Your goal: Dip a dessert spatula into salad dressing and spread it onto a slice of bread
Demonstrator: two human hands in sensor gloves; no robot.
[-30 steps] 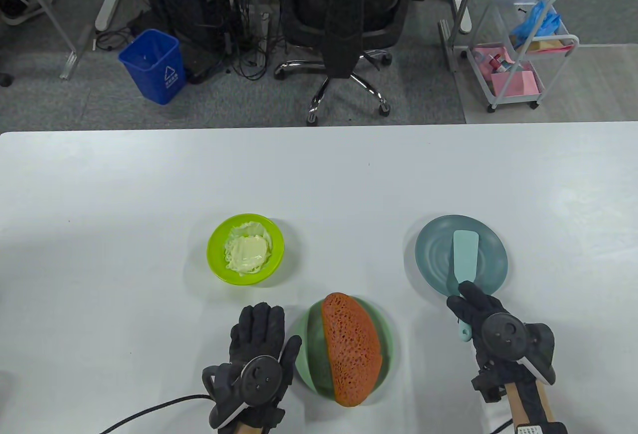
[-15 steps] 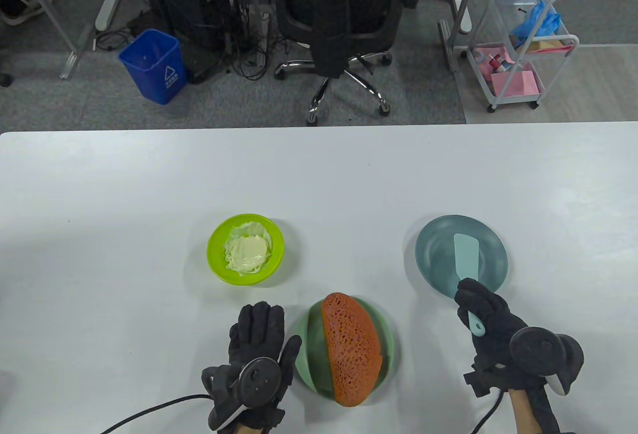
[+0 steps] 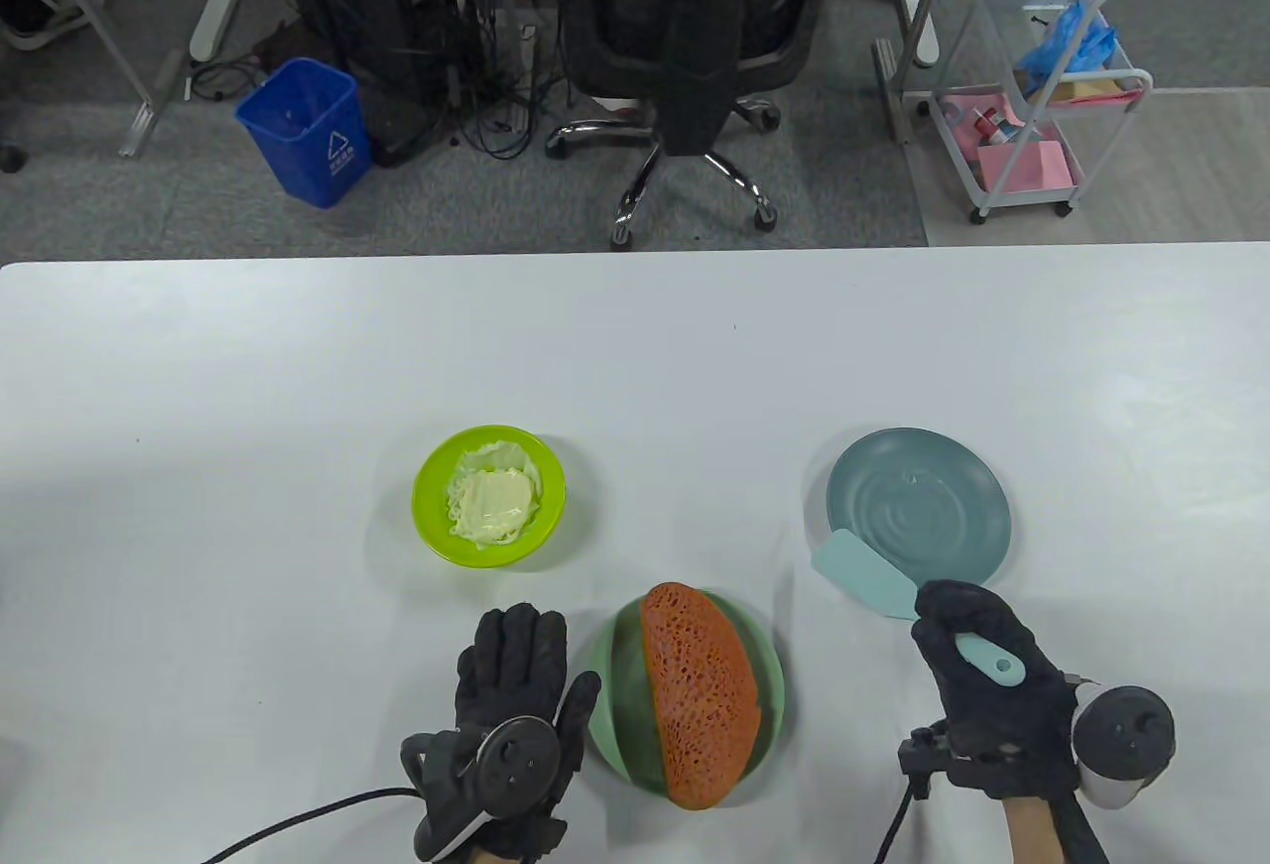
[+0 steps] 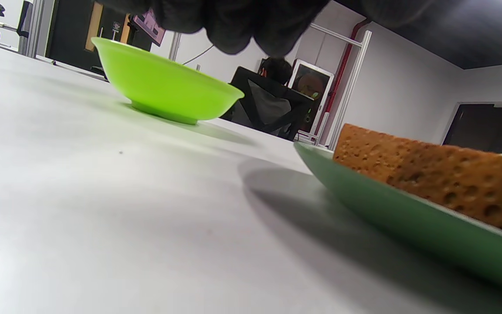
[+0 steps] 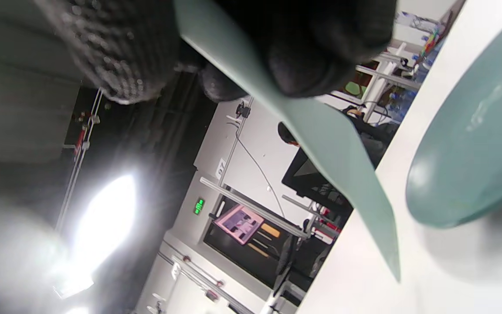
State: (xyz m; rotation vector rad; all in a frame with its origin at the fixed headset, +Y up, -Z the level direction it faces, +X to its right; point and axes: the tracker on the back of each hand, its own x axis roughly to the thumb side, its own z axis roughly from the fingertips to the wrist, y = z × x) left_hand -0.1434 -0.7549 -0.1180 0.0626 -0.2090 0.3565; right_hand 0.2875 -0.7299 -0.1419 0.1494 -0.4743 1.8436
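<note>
My right hand (image 3: 977, 671) grips the handle of the pale teal dessert spatula (image 3: 861, 574) and holds it above the table, blade pointing up-left, off the grey-blue plate (image 3: 919, 503). In the right wrist view the blade (image 5: 334, 148) runs out from between my fingers (image 5: 316, 48), beside the plate (image 5: 473, 144). The lime bowl of pale dressing (image 3: 488, 495) stands to the left. The brown bread slice (image 3: 699, 690) lies on a green plate (image 3: 610, 705). My left hand (image 3: 511, 705) rests flat on the table, empty, beside that plate. The left wrist view shows the bowl (image 4: 164, 93) and bread (image 4: 438, 179).
The white table's far edge (image 3: 635, 254) borders an office floor with a chair (image 3: 685, 61), a blue bin (image 3: 308, 130) and a cart (image 3: 1032, 100). A cable (image 3: 298, 814) trails from my left glove.
My right hand closed on the spatula handle, lifted the spatula off the grey-blue plate and swung its blade to the left. My left hand stayed still.
</note>
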